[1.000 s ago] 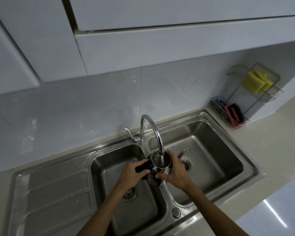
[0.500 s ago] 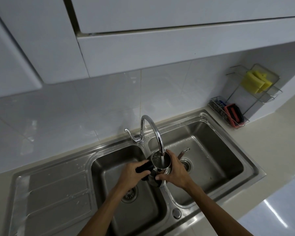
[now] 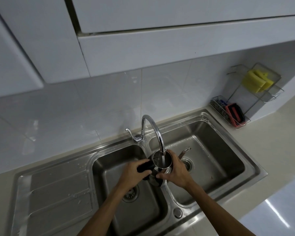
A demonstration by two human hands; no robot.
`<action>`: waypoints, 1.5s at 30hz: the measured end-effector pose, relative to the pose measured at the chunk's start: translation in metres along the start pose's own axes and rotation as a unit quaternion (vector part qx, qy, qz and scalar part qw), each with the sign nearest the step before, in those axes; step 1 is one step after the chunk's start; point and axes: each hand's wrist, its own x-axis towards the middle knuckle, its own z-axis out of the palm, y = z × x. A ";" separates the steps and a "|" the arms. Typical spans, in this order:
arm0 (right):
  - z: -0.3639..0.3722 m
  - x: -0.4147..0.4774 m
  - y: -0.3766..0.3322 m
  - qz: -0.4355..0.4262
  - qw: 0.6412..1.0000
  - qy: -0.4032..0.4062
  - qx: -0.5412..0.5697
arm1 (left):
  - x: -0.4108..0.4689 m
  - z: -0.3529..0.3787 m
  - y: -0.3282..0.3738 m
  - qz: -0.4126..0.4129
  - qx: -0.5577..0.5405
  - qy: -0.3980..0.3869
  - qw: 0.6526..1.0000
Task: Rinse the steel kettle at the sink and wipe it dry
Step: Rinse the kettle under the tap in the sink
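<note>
Steel kettle is held over the divider between the two basins of the sink, directly under the outlet of the curved faucet, between both hands. Left hand sits to the left of the kettle body, fingers curled closed around the black handle, which projects left and slightly toward the near side. Right hand is on the right and near side of the body, fingers wrapped partway round the steel wall, thumb lying along the near lower part; grip closed on the kettle. Kettle stands roughly upright, open mouth facing up toward the faucet outlet; a stream of water runs from the outlet into the opening. Spout points right and far, out over the right basin, so the handle-to-spout axis runs left-near to right-far. Lower part of the kettle is hidden by the hands. Water droplets lie on the drainboard at left. Far right on the counter, a wire rack holds yellow sponges above and a red-and-black scrubber below.
</note>
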 end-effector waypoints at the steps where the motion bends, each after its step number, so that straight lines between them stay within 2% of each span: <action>1: 0.000 0.000 0.000 0.001 1.000 0.001 -0.001 | 0.000 -0.001 0.002 -0.006 -0.003 0.002 1.000; 6: 0.002 0.001 -0.001 0.001 1.000 0.003 -0.004 | 0.015 -0.012 0.007 -0.035 -0.032 0.043 0.998; 13: -0.002 0.000 0.000 0.007 1.000 -0.008 0.000 | 0.057 -0.044 0.015 -0.072 -0.008 0.073 0.995; 17: -0.003 0.002 0.001 0.000 1.000 -0.004 0.003 | 0.090 -0.059 0.010 -0.133 0.008 0.111 0.985; 20: -0.003 0.002 0.003 -0.010 1.000 -0.002 0.003 | 0.109 -0.065 0.010 -0.164 0.072 0.096 0.979; 26: -0.006 0.002 0.004 -0.008 1.000 -0.008 0.015 | 0.145 -0.076 0.013 -0.240 0.012 0.060 0.969; 31: -0.006 0.001 0.002 -0.006 1.000 -0.007 0.018 | 0.151 -0.080 0.005 -0.243 -0.008 0.078 0.967; 45: -0.005 0.001 0.004 -0.013 1.000 -0.003 0.010 | 0.113 -0.059 0.037 -0.164 0.103 0.015 0.981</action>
